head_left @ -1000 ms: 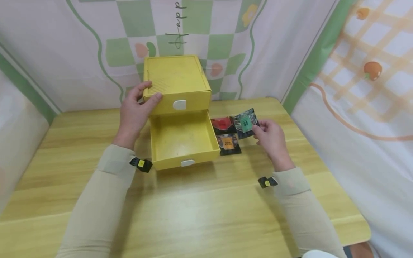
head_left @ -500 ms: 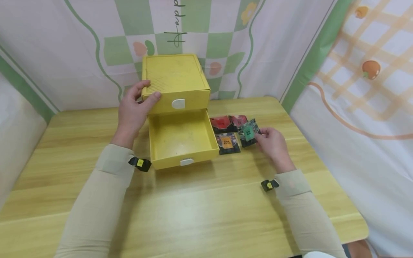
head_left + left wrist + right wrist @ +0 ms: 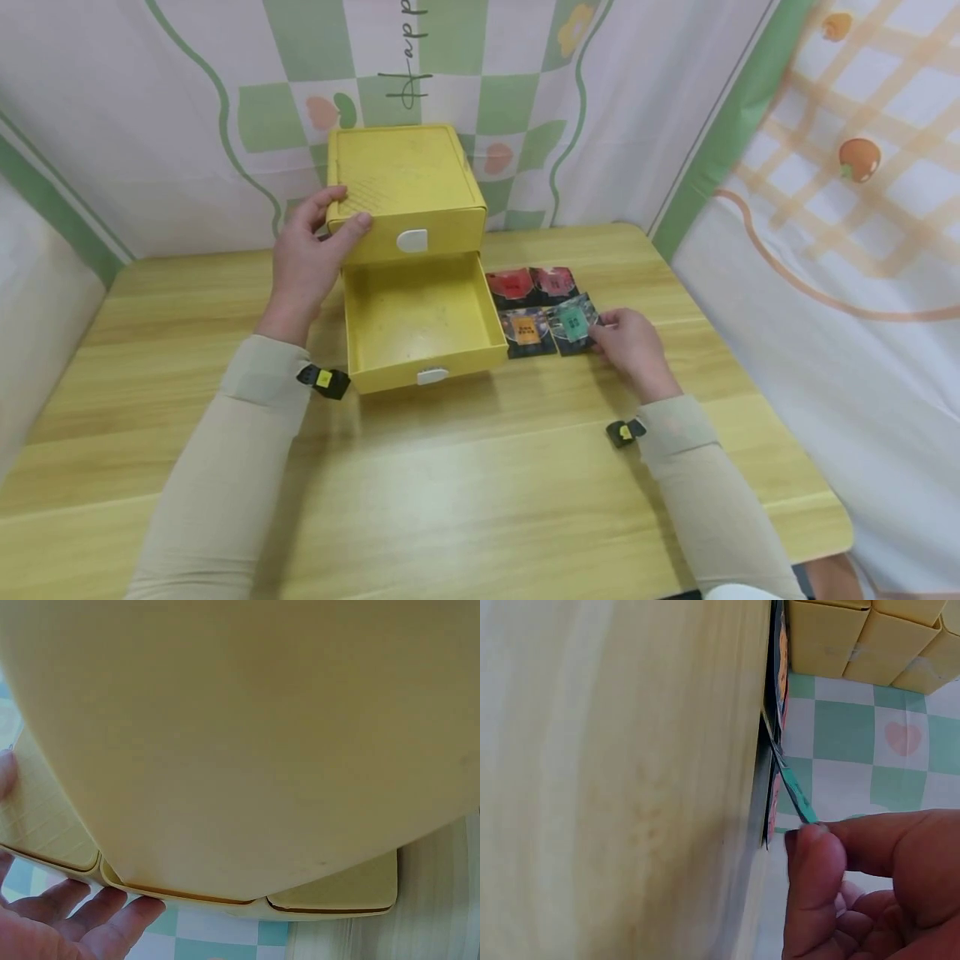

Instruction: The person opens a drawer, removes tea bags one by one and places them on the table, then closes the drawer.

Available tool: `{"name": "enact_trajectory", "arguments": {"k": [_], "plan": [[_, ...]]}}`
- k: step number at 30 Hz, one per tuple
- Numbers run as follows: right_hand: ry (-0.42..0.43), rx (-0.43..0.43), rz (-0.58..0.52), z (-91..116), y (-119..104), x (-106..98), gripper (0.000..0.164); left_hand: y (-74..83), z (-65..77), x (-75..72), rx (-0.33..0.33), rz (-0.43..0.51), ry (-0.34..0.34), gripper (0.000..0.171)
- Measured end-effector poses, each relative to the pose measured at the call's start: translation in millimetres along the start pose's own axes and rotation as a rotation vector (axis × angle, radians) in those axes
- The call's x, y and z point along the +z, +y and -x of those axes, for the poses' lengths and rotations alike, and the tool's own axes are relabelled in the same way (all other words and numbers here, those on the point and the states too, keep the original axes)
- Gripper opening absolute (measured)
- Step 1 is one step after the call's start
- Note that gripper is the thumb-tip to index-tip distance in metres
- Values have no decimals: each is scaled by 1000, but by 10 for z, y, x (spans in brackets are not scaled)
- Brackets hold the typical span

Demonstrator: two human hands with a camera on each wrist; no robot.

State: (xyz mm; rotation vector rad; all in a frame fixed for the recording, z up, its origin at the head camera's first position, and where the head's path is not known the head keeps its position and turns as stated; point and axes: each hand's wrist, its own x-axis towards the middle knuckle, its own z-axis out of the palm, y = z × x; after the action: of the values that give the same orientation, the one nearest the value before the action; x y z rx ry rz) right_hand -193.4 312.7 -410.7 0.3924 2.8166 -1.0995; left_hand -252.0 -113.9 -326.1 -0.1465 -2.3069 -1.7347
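A yellow drawer box stands at the back of the table, its lower drawer pulled out with nothing seen inside. My left hand holds the box's upper left front corner, thumb on the front edge. In the left wrist view, the fingers lie against its side. Between thumb and forefinger, my right hand pinches the near right edge of a green-labelled black sachet. The right wrist view shows this sachet tilted, its held edge raised off the table. Left of it lies an orange-labelled sachet.
Behind these lie two red-labelled sachets, side by side, just right of the drawer. The upper drawer is closed. A patterned curtain hangs close behind the box. The wooden table extends toward me.
My right hand has brought the green-labelled sachet down and toward me, from over the right red-labelled sachet to beside the orange-labelled one. My left hand keeps its hold on the box.
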Motion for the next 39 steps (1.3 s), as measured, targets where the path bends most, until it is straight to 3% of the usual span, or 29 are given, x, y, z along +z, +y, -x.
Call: {"name": "enact_trajectory", "arguments": {"k": [11,21,31,39], "plan": [[14,-30,182,-39,24,22,57,-2,2,1,8,8,5,67],[-9,0,247,-59,37,26,59,-3,6,-4,-4,8,2,67],[32,-27,358,-42,-2,32,58,-8,-1,-8,-3,7,-5,67],[37,-19,372,-15,-37,30,58,-24,-11,-15,7,-2,-9,67]]}}
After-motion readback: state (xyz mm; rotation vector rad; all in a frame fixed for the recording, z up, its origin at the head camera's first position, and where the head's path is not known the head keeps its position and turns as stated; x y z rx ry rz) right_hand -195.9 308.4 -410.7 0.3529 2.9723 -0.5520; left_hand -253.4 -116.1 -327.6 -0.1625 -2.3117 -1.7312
